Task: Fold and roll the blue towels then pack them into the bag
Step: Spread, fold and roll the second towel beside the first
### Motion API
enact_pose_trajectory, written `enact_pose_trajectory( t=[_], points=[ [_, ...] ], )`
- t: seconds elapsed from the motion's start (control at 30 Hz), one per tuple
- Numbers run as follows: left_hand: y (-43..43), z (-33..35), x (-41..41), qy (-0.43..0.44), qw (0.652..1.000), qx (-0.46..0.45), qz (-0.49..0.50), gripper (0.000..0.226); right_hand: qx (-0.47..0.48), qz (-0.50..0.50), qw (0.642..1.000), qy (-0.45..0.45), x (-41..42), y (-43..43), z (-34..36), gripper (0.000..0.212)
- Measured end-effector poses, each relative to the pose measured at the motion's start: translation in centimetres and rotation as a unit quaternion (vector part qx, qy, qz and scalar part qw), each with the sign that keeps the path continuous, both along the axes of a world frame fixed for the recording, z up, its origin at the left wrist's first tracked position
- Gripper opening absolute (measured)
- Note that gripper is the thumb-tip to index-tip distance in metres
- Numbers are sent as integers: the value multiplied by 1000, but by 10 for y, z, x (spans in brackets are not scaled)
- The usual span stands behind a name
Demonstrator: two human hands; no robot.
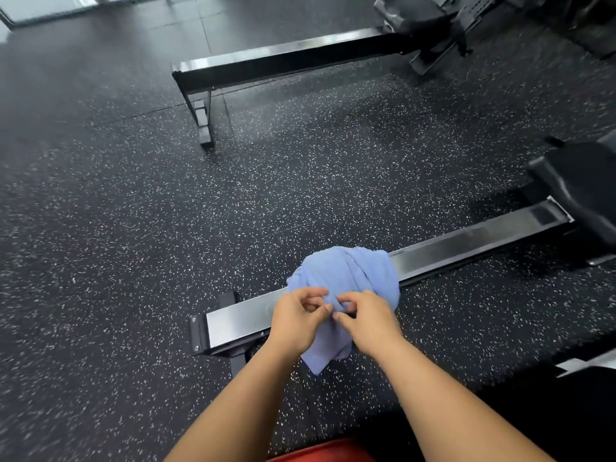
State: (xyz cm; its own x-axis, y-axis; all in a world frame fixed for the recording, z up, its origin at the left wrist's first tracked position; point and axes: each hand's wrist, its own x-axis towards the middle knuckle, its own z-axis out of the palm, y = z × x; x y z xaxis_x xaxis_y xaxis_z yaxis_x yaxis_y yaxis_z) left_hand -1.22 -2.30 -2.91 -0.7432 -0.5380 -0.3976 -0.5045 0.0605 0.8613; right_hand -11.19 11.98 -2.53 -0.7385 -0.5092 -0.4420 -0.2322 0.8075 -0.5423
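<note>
Head view: blue towel (pixel 353 275) in left hand (pixel 296 320) and right hand (pixel 370 323).

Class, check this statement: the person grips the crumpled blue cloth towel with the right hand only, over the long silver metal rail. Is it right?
No. The head view shows both hands pinching it: the left hand and the right hand hold the crumpled blue cloth towel together. It does lie over the long silver metal rail.

The towel (pixel 346 278) sat bunched on the near rail (pixel 466 243), left hand (pixel 296 316) and right hand (pixel 370 323) side by side pinching its near edge, a second rail (pixel 283 58) behind on the floor (pixel 116 211).
</note>
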Motion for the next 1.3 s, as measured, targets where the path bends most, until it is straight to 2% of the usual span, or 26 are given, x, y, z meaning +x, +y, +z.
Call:
enact_pose_trajectory(
  t=[0.1, 0.17, 0.3, 0.4, 0.47, 0.6, 0.77, 0.87, 0.93, 1.07, 1.2, 1.3],
  points=[
    [-3, 13, -1, 37, 999, 30, 6, 29, -7, -24, 999, 32, 0, -6, 11, 21],
    [-5, 19, -3, 57, 998, 17, 19, 30, -14, -38, 997, 63, -3, -7, 21, 14],
    [-7, 33, -7, 33, 995, -88, 44, 25, -24, -47, 992, 110, -13, -4, 52, 13],
    [-16, 34, -8, -13, 983, -180, -22, 38, -36, -42, 989, 138, -24, -5, 79, 16],
    [-23, 36, -11, -43, 975, -208, -69, 45, -55, -41, 986, 155, -32, -6, 101, 17],
    [-28, 60, -20, -47, 963, -252, -83, 50, -92, -16, 982, 165, -43, -5, 144, 16],
    [-27, 100, -28, 13, 946, -308, -104, 43, -146, 13, 967, 208, -49, 4, 203, 4],
    [-21, 130, -34, 34, 937, -330, -108, 19, -174, 0, 957, 234, -51, 8, 241, 5],
    [-17, 154, -34, 33, 926, -361, -101, 9, -144, -12, 950, 276, -49, 14, 263, 3],
    [-15, 194, -35, 67, 922, -376, -70, 12, -89, -53, 937, 334, -46, 38, 300, 5],
    [-10, 232, -45, 127, 916, -370, -88, 16, -80, -88, 928, 353, -43, 66, 333, 9],
    [6, 266, -50, 173, 903, -376, -114, 11, -76, -104, 925, 356, -38, 91, 361, 11]
  ],
)
